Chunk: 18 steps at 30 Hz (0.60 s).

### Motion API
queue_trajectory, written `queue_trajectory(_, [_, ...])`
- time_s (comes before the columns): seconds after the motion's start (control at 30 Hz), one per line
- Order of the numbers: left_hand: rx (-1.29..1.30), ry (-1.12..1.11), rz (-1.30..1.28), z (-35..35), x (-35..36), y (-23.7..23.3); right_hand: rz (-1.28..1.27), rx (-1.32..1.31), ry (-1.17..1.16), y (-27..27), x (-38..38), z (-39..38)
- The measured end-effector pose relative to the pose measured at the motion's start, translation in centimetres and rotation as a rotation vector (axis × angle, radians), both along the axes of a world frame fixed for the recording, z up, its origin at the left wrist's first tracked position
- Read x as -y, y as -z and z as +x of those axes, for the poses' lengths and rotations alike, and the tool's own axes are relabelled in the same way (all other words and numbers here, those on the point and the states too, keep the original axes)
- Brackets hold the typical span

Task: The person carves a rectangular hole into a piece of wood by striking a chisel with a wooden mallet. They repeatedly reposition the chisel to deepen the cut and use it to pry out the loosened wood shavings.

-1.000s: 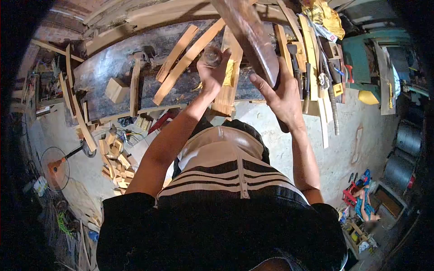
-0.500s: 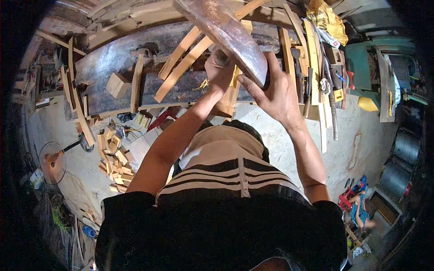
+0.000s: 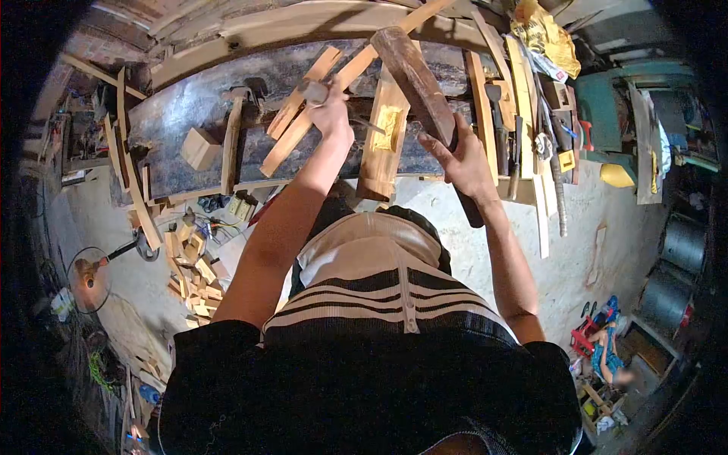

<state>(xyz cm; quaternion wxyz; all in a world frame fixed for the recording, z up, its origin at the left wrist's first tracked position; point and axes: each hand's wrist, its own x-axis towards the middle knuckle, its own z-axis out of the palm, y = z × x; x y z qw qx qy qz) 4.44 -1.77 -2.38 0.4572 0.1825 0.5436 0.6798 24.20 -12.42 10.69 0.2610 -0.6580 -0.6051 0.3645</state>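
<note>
My left hand [image 3: 331, 117] is wrapped round a chisel-like tool [image 3: 315, 92]; its round butt shows above the fist and a thin metal shaft points right. Its tip is near a wooden block [image 3: 381, 167] on the dark workbench [image 3: 178, 114], where a yellowish hollow [image 3: 388, 127] is cut. In my right hand [image 3: 469, 163] is a long, heavy dark wooden bar [image 3: 415, 76], tilted over the bench to the right of the block. The bar's narrower lower end extends below that hand.
Loose strips [image 3: 303, 91] lie on the bench, with a small wood block [image 3: 200, 149] at left. Hand tools [image 3: 516, 152] lie at right. Offcuts [image 3: 197, 265] are piled on the floor near a fan [image 3: 89, 279]. A person [image 3: 607, 356] is at lower right.
My left hand has moved left with the tool, away from the block. The dark bar has swung and shifted right in my right hand, so the hollow in the block now shows.
</note>
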Motion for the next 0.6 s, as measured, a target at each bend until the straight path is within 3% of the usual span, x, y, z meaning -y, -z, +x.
queue_trajectory(0.03, [0.08, -0.126, -0.093, 0.0, -0.3, 0.0, -0.063, 0.016, 0.014, -0.1, 0.2, 0.0])
queue_trajectory(0.1, [0.088, -0.122, -0.133, -0.7, -0.5, 0.1, -0.03, 0.0, 0.048, 0.4, 0.9, 0.1])
queue_trajectory(0.23, [0.066, 0.068, 0.078, -1.5, 1.0, -2.6, -0.083, 0.0, 0.082, 0.4, 1.4, 0.1])
queue_trajectory(0.3, [-0.109, 0.345, 0.064, -1.7, 1.4, -3.6, -0.038, -0.044, 0.078, 1.0, 1.5, -0.1])
queue_trajectory(0.37, [-0.16, 0.376, 0.092, -0.8, 1.4, -3.6, 0.009, -0.082, 0.078, 0.8, 1.3, -0.2])
queue_trajectory(0.47, [-0.198, 0.384, 0.232, 0.2, 2.2, -3.2, -0.16, 0.01, 0.084, -0.5, 1.0, -0.9])
queue_trajectory(0.6, [-0.283, 0.386, 0.224, 0.6, 2.8, -4.4, 0.023, -0.041, 0.009, -2.0, 0.0, -1.6])
